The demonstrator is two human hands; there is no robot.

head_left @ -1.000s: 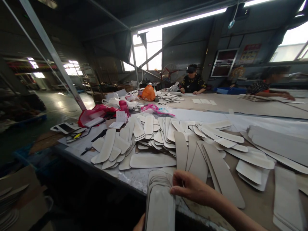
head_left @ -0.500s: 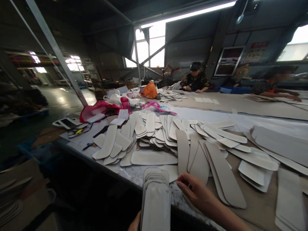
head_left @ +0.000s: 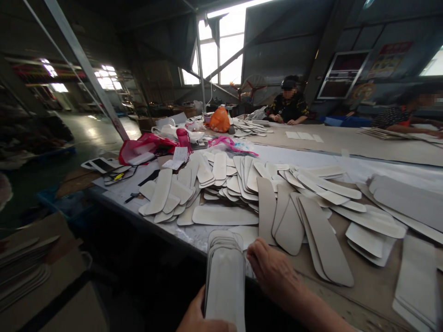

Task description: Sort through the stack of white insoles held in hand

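My left hand (head_left: 199, 316) grips a stack of pale, round-cornered padded panels (head_left: 225, 286) from below and the left, its thumb across the lower front. The stack stands on end at the table's near edge, the panels slightly fanned at the top. Just right of the stack's upper part is my right hand (head_left: 272, 267), fingers curled together. Whether anything is between those fingertips is hidden. Beyond both hands lies a wide heap of similar cream panels (head_left: 226, 215), with several grey-beige panels (head_left: 320, 240) showing their plain side at its right.
The table (head_left: 183, 233) runs off to the right. At the back left are a pink bag (head_left: 129, 150), a pink bottle (head_left: 183, 138) and an orange bag (head_left: 219, 120). Cardboard with stacked panels (head_left: 27, 276) stands low on the left. Two people sit across the table.
My right hand has come left and closer to the stack, and its fingers have curled in. My left hand shows more, with its thumb over the stack. The view has shifted slightly.
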